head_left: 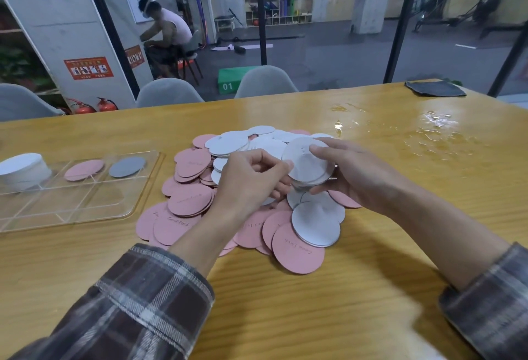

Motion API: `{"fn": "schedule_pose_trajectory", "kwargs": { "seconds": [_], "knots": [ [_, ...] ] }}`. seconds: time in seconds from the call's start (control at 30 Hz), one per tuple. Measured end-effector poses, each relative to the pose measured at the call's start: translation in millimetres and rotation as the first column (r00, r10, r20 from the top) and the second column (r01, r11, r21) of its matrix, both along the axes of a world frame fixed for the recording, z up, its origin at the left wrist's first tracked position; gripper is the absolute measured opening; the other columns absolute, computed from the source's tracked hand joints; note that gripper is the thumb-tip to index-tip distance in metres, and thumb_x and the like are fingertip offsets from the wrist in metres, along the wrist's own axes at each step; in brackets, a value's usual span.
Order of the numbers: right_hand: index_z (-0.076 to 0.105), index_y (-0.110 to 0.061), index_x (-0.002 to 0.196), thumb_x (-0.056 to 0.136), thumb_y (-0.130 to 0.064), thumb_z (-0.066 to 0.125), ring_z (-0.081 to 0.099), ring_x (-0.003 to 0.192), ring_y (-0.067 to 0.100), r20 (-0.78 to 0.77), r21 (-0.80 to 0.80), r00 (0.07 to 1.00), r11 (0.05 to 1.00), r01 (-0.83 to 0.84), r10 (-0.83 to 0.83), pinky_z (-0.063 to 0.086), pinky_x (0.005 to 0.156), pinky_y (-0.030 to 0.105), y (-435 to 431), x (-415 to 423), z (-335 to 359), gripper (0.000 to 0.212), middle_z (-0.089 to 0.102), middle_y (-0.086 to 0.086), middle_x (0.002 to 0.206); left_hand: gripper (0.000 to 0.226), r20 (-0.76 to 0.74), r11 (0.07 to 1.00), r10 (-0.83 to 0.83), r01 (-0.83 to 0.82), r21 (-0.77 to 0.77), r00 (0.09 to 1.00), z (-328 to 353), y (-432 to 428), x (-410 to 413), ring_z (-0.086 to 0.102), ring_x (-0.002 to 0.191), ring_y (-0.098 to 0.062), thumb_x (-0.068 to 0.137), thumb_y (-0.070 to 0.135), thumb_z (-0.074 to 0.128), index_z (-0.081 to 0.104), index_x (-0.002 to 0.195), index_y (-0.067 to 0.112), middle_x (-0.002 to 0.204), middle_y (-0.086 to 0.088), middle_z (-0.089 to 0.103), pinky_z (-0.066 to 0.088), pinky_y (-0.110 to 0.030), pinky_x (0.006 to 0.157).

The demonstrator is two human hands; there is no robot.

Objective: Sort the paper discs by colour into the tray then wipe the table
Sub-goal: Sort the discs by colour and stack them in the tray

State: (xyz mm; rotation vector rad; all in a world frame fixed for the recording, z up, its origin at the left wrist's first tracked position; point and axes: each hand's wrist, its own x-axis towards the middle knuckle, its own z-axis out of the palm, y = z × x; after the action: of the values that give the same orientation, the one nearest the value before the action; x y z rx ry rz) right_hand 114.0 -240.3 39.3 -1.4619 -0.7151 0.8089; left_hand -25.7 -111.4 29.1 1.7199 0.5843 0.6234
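Plaid sleeves nearest; right hand curled round white disc stack, held over mixed pile. Left hand pinches stack edge. Tray left, well apart: tall white pile, pink disc and grey disc in separate compartments.

Risk: loose grip fans stack back into pile; nearby wet patch could soak strays.

Stack count and discs under hands hidden.

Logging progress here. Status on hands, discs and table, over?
Left hand, right hand both grip white stack above pile. Tray: white discs, one pink disc, one grey disc. Water on table far right, cloth beyond.
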Motion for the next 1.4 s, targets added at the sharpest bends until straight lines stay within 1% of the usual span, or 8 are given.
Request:
{"fn": "schedule_pose_trajectory", "kwargs": {
  "seconds": [0.17,0.33,0.4,0.5,0.63,0.87,1.2,1.4],
  "knots": [
    [0.064,-0.017,0.132,0.105,-0.018,0.055,0.074,0.104,0.029,0.047,0.015,0.998,0.999,-0.043,0.042,0.062,0.074,0.035,0,1,-5,0.028,0.072,0.011,0.122,0.024,-0.050,0.991,0.007,-0.001,0.134,0.999,-3,-2,-2,0.060,0.053,-0.011,0.089,0.026,0.081,0.070,0.083,0.005,0.074,-0.007,0.077,0.050,-0.022,0.052],
    [0.062,-0.018,0.133,0.105,-0.016,0.054,0.074,0.104,0.030,0.078,0.013,0.996,0.999,-0.041,0.040,0.060,0.075,0.036,0,3,-9,0.029,0.070,0.012,0.125,0.021,-0.084,0.974,0.018,0.001,0.224,0.996,-8,-4,0,0.064,0.061,-0.015,0.087,0.034,0.080,0.069,0.077,0.020,0.073,0.002,0.075,0.055,-0.036,0.067],
    [0.062,-0.020,0.133,0.106,-0.017,0.054,0.074,0.102,0.031,0.100,0.014,0.995,0.999,-0.030,0.028,0.058,0.075,0.034,0,4,-9,0.029,0.069,0.013,0.125,0.022,-0.095,0.961,0.010,0.017,0.276,0.995,-7,-3,1,0.060,0.057,-0.008,0.086,0.035,0.081,0.068,0.075,0.021,0.071,0.005,0.073,0.053,-0.028,0.064],
    [0.062,-0.023,0.133,0.106,-0.018,0.052,0.074,0.099,0.030,0.134,0.017,0.991,1.000,0.021,-0.023,0.059,0.082,0.040,0,6,-9,0.029,0.069,0.014,0.124,0.027,-0.200,0.915,-0.032,0.109,0.388,0.979,-4,-4,-3,0.058,0.057,0.000,0.081,0.044,0.083,0.069,0.071,0.022,0.068,0.012,0.071,0.043,-0.013,0.056],
    [0.065,-0.024,0.129,0.107,-0.017,0.051,0.071,0.098,0.040,0.163,0.009,0.984,0.997,0.071,-0.071,0.058,0.087,0.047,-1,8,-7,0.027,0.069,0.014,0.124,0.031,-0.393,0.798,-0.101,0.310,0.517,0.914,-5,-4,-6,0.057,0.061,0.001,0.070,0.051,0.090,0.073,0.082,0.028,0.070,0.011,0.069,0.049,-0.022,0.063],
    [0.064,-0.020,0.128,0.106,-0.016,0.052,0.070,0.105,0.036,0.162,-0.025,0.982,0.994,0.106,-0.101,0.061,0.082,0.042,-2,2,-3,0.025,0.068,0.012,0.122,0.023,-0.400,0.821,-0.218,0.389,0.419,0.890,2,7,-10,0.055,0.060,0.000,0.073,0.032,0.094,0.080,0.091,0.027,0.074,0.010,0.071,0.045,-0.013,0.063],
    [0.070,-0.024,0.118,0.104,-0.016,0.053,0.070,0.108,0.028,0.062,-0.015,0.990,0.991,0.131,-0.130,0.060,0.092,0.046,-2,0,0,0.024,0.071,0.008,0.119,0.006,-0.133,0.944,-0.283,0.300,0.138,0.950,18,22,-16,0.057,0.063,-0.014,0.092,0.016,0.078,0.080,0.094,0.010,0.091,-0.022,0.071,0.054,-0.024,0.063],
    [0.073,-0.022,0.118,0.103,-0.015,0.053,0.070,0.097,0.026,0.066,-0.021,0.992,0.994,0.105,-0.103,0.060,0.073,0.037,0,-1,1,0.025,0.070,0.011,0.119,0.005,0.102,0.978,-0.179,0.166,0.124,0.979,16,23,-11,0.051,0.061,-0.014,0.094,0.015,0.076,0.079,0.097,0.011,0.082,-0.001,0.071,0.043,-0.020,0.057]
  ]
}}
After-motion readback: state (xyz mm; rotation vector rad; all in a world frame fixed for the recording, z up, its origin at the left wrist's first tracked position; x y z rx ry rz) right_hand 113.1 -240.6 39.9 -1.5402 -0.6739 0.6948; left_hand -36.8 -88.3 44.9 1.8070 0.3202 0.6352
